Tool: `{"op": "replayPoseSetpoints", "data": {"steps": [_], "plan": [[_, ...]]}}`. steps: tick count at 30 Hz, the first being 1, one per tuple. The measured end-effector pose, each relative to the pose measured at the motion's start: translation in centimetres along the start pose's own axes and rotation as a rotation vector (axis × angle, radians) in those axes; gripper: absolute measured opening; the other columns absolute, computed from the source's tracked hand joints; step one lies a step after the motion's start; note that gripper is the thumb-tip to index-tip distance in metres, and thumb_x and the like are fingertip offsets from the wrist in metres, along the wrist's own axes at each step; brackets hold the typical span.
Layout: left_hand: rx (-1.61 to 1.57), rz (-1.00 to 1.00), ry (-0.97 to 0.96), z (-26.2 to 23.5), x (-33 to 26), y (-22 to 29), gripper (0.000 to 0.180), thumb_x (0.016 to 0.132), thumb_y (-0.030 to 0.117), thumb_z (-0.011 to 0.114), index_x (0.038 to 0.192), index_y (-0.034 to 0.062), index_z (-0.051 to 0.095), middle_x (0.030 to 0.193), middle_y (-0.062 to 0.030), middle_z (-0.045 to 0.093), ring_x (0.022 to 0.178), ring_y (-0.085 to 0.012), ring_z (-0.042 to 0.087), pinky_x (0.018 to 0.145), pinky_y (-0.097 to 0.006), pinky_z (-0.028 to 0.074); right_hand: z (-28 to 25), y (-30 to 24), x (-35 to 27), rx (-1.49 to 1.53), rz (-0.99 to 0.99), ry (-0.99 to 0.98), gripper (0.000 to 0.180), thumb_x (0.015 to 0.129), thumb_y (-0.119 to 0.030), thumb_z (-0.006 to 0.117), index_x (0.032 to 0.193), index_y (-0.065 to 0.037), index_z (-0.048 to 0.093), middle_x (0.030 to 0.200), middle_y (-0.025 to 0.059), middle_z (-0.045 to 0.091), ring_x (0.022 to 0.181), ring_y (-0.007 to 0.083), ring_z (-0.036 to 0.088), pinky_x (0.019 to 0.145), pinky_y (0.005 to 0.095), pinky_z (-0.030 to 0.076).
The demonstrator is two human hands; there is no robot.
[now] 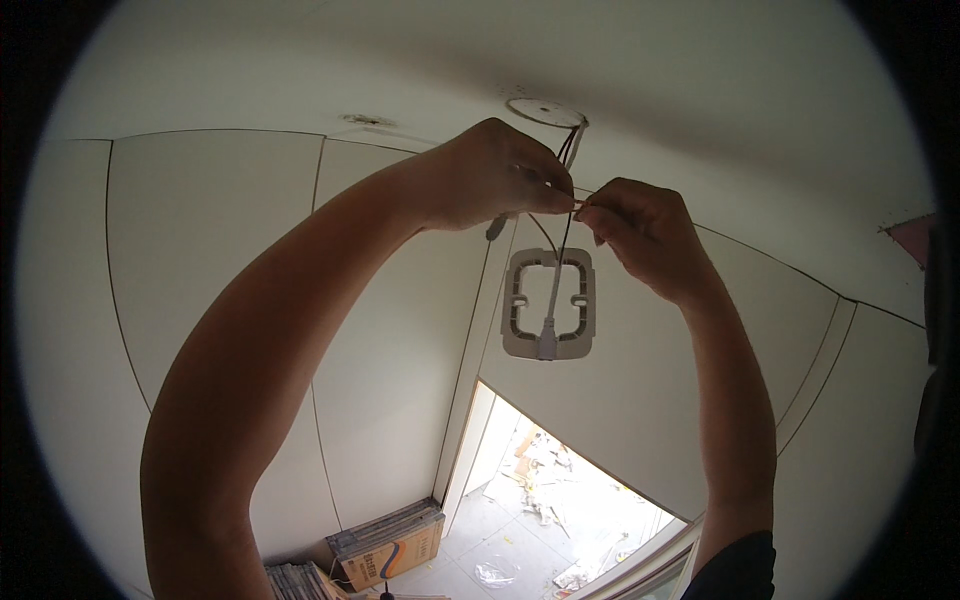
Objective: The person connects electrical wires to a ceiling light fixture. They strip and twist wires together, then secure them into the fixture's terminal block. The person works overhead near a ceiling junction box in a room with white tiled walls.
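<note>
Both my arms are raised toward the white ceiling. My left hand is closed in a pinch on a thin wire. Close beside it, my right hand pinches the same wire near a short bare-looking bit. Dark and white supply wires come down from the ceiling between the hands. A small dark handle-like piece sticks out below my left hand; its kind is hidden. Below the hands hangs a light grey rectangular plastic frame, with a grey cable running up from its lower edge.
A round white disc sits in the ceiling, with a rough patch to its left. Pale wall panels surround me. Below are a bright doorway with scraps on the tiles and a cardboard box.
</note>
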State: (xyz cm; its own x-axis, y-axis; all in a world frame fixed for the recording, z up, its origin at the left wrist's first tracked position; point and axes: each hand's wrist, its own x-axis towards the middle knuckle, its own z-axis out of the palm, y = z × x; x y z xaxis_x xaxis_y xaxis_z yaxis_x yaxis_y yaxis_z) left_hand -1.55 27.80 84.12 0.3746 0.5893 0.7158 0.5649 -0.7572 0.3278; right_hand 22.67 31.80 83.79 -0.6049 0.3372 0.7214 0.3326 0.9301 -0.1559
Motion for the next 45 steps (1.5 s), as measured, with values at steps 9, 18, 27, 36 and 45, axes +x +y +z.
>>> {"op": "replayPoseSetpoints", "data": {"steps": [9,18,27,36,45], "plan": [[-0.003,-0.014,-0.035,-0.2,0.0,-0.6,0.036,0.093,0.038,0.08,0.11,0.0058,0.081,0.094,-0.0084,0.078,0.089,-0.0184,0.07,0.083,-0.035,0.055,1.4,0.6,-0.1,-0.401,-0.352,0.216,0.016,0.103,-0.016,0.071,0.097,-0.002,0.067,0.086,0.0067,0.071,0.064,0.0136,0.062,0.057,0.0332,0.05],[0.033,0.025,-0.052,0.0,0.2,-0.7,0.026,0.096,0.028,0.078,0.102,0.0027,0.08,0.09,-0.0059,0.077,0.084,-0.0156,0.071,0.081,-0.034,0.06,1.4,-1.8,-0.8,-0.255,-0.002,0.041,0.021,0.106,-0.014,0.06,0.094,0.003,0.064,0.071,0.0117,0.065,0.057,0.0176,0.058,0.055,0.0391,0.048],[0.154,0.026,-0.007,0.4,0.4,0.6,0.022,0.094,0.024,0.078,0.101,0.0031,0.08,0.086,-0.0058,0.076,0.08,-0.013,0.069,0.075,-0.032,0.057,0.0,-2.5,-0.5,-0.32,-0.006,-0.014,0.017,0.099,-0.01,0.062,0.089,0.004,0.064,0.065,0.0105,0.064,0.054,0.0159,0.055,0.053,0.0373,0.046],[0.282,0.065,0.086,1.1,-0.3,0.5,0.021,0.091,0.023,0.078,0.094,0.002,0.081,0.08,-0.0081,0.075,0.069,-0.0143,0.065,0.065,-0.035,0.054,2.2,-2.2,-0.9,-0.363,0.001,0.151,0.02,0.093,-0.013,0.063,0.081,0.004,0.065,0.066,0.0177,0.067,0.054,0.0276,0.066,0.057,0.0425,0.053],[0.432,0.025,0.174,2.8,-0.5,1.5,0.02,0.092,0.018,0.07,0.096,0.0023,0.082,0.088,-0.0169,0.077,0.08,-0.0294,0.073,0.077,-0.045,0.058,3.5,-1.0,-0.2,-0.364,0.128,0.24,0.03,0.095,-0.02,0.063,0.079,0.005,0.065,0.069,0.0203,0.069,0.063,0.0319,0.07,0.064,0.0453,0.056]]}}
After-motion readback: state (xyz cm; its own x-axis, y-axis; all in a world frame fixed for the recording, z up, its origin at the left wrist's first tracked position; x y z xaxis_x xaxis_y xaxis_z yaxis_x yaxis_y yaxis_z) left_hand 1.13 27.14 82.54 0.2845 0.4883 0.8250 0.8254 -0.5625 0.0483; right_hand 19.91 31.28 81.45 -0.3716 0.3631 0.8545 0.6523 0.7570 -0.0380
